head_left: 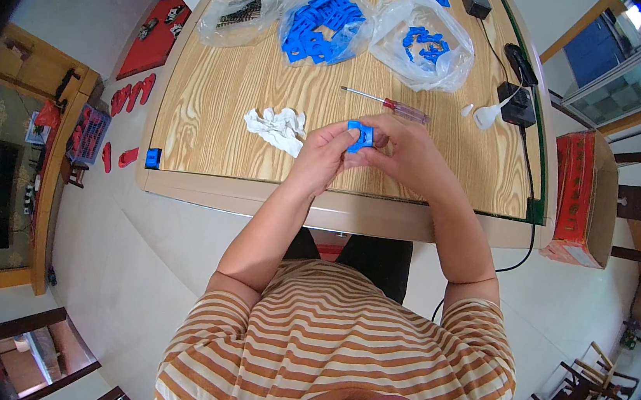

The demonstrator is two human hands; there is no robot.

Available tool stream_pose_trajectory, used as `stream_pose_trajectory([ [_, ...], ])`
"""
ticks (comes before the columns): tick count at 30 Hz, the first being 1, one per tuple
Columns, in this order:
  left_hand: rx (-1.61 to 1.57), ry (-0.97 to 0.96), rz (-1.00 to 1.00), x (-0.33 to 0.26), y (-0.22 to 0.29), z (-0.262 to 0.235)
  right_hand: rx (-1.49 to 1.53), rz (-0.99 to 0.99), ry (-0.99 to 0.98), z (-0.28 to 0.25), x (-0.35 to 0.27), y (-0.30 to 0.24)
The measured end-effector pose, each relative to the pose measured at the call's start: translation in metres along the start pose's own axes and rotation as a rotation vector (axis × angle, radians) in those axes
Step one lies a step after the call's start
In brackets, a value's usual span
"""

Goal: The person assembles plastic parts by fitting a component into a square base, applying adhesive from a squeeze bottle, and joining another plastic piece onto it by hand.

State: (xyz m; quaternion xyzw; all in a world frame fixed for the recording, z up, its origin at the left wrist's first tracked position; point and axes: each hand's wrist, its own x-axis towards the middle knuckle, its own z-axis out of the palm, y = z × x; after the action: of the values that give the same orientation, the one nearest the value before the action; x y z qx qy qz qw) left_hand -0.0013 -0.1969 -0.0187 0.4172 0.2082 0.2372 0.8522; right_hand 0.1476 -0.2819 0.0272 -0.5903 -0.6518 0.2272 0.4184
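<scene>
Between my two hands, just above the table's near part, is a small blue plastic part (359,137). My left hand (324,153) pinches it from the left, the thumb lying on its face. On the other side my right hand (402,152) grips its right edge with the fingers bent round it. Fingers cover some of the part, so its full shape is hidden. Beyond my hands lies a screwdriver (404,110) with a clear reddish handle, its shaft pointing left. A crumpled white tissue (277,127) rests left of my left hand.
Along the far side sit a clear bag with dark small pieces (240,10), a bag of blue plastic parts (323,28) and a bag of smaller blue pieces (428,49). Black adapters (515,105) and cables line the right edge. A blue corner piece (154,158) marks the near left corner.
</scene>
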Motion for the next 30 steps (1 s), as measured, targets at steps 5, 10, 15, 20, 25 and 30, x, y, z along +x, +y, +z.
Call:
stream_pose_trajectory([
  [5, 0.051, 0.019, 0.011, 0.002, -0.003, -0.003, 0.018, 0.021, -0.002, 0.001, 0.0, 0.002],
  [10, 0.053, 0.028, 0.014, 0.001, -0.003, -0.002, 0.043, 0.036, 0.008, 0.003, 0.001, 0.003],
  [15, 0.047, 0.052, 0.011, 0.002, -0.004, -0.002, 0.084, 0.083, -0.016, 0.003, 0.001, 0.004],
  [20, 0.063, 0.051, 0.004, 0.003, -0.004, -0.004, 0.087, 0.121, -0.022, 0.004, 0.001, 0.01],
  [25, 0.052, 0.061, 0.002, 0.003, -0.006, -0.005, 0.15, 0.115, -0.009, 0.005, 0.001, 0.01],
  [30, 0.04, 0.087, 0.009, 0.0, 0.0, 0.003, 0.199, 0.115, 0.026, 0.005, 0.001, 0.011],
])
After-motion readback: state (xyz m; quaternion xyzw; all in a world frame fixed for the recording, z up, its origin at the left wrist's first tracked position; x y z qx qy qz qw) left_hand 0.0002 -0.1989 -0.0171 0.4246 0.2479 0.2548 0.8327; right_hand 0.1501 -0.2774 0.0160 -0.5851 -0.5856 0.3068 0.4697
